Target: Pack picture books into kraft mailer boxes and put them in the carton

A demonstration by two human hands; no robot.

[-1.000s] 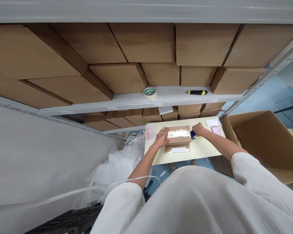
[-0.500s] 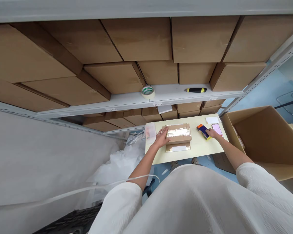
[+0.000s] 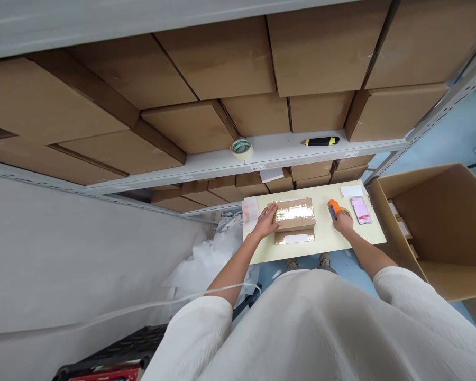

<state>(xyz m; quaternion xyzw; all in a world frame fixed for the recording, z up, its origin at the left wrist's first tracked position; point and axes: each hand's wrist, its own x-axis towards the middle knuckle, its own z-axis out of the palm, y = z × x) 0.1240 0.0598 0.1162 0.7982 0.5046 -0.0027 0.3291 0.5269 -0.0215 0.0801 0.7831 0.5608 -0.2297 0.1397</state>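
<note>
On the pale table (image 3: 257,254), a small cardboard box (image 3: 295,212) has shiny clear tape across its top. My left hand (image 3: 265,221) grips its left end, fingers over the top edge and thumb toward the near side. A second, flatter cardboard box (image 3: 281,238) with a white label shows along its near side. To the right, my right hand (image 3: 344,222) is wrapped round an orange and blue tape dispenser (image 3: 333,205) with a yellowish roll, apart from the boxes. Just beyond that hand lies a phone (image 3: 360,210) with a pink screen.
White paper (image 3: 351,191) lies at the table's back right. A large open carton (image 3: 452,222) stands right. The shelf (image 3: 277,151) ahead holds several cardboard boxes, a tape roll (image 3: 241,149) and a box cutter (image 3: 321,141). White wrapping (image 3: 206,262) is piled left; a cable (image 3: 143,305) crosses the foreground.
The tape dispenser has turned in my right hand, now showing more orange, and the hand sits a little nearer me. My left hand stays on the box. The camera view has tilted slightly.
</note>
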